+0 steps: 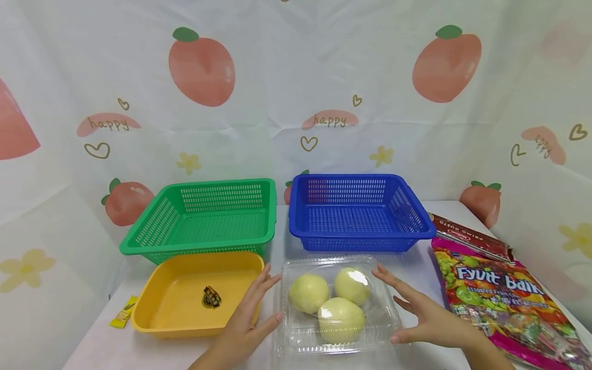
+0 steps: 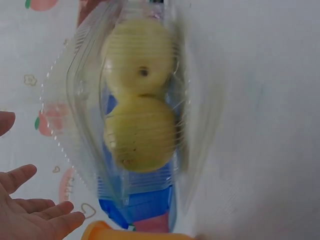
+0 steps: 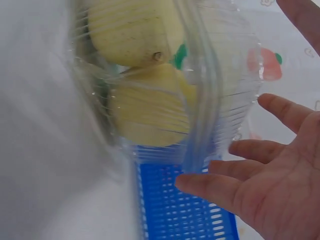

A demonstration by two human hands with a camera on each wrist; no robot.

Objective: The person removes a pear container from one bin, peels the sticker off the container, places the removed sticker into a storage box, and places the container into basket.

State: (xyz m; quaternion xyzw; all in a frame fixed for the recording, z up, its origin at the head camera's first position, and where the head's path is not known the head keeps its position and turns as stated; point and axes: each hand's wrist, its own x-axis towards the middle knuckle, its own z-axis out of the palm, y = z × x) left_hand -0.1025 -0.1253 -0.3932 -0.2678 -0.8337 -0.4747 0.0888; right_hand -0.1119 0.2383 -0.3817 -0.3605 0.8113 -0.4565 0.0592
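Observation:
A clear plastic clamshell box (image 1: 296,336) with its lid down lies on the table between my hands. Inside it are three pale yellow-green round fruits (image 1: 341,319), with two of them showing through the ribbed wall in each wrist view. My left hand (image 1: 245,321) is at the box's left side, fingers spread and holding nothing. On the right side, my right hand (image 1: 427,318) has its fingers extended toward the box, thumb near the front corner. Its palm and straight fingers (image 3: 215,192) show beside the box in the right wrist view.
Behind stand a green basket (image 1: 199,246) and a blue basket (image 1: 365,234). A yellow tray (image 1: 176,329) at left holds a small dark wrapped piece (image 1: 211,297); a yellow packet (image 1: 123,312) lies beside it. At right are a candy bag (image 1: 504,293) and a dark red packet (image 1: 472,236).

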